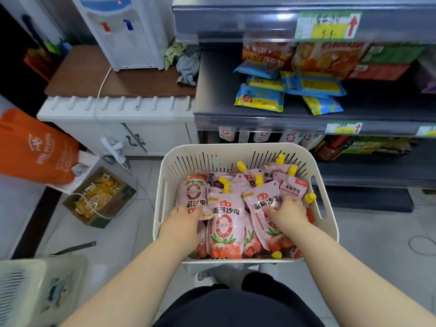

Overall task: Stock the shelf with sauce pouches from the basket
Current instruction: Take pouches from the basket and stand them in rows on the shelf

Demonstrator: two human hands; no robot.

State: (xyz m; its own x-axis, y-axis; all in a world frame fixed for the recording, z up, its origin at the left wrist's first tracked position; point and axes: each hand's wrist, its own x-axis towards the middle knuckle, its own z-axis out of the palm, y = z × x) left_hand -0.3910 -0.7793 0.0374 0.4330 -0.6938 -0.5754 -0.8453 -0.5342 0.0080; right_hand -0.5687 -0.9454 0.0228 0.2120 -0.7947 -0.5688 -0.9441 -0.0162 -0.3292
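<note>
A cream slotted basket (207,154) sits in front of me, filled with several pink tomato sauce pouches with yellow caps. My left hand (182,223) grips an upside-down pouch (194,192) at the basket's left side. My right hand (286,212) curls round a pouch (262,204) on the right. Another pouch (225,223) lies upright between the hands. The grey shelf unit (259,121) stands behind the basket; its lower level holds a few similar pouches (227,133) at the front.
The middle shelf carries blue-yellow snack packs (259,97) and orange bags. To the left stand a white cabinet (122,123) with a water dispenser (125,31), an orange bag (35,149) and a cardboard box (101,197) on the floor. A second basket (35,291) sits at lower left.
</note>
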